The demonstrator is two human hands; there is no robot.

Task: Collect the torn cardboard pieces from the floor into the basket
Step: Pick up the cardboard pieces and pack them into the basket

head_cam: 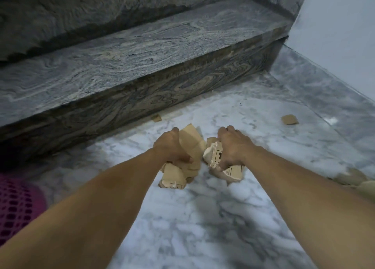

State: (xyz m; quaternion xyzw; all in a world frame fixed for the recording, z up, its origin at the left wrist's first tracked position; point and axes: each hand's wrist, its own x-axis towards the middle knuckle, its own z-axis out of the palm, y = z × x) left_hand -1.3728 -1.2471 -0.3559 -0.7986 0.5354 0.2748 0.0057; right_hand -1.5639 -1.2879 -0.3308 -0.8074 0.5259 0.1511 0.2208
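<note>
At the far left edge sits a pink mesh plastic basket (18, 205). The left hand (172, 146) has its grip curled around a bundle of torn brown cardboard pieces (190, 146); the right hand (233, 146) clutches a crumpled printed cardboard wad (215, 155). Gathering is under way; next, likely carry both loads leftward to the basket. Scraps (289, 119) remain on the white marble floor (203, 218), below a grey granite step (142, 51).
</note>
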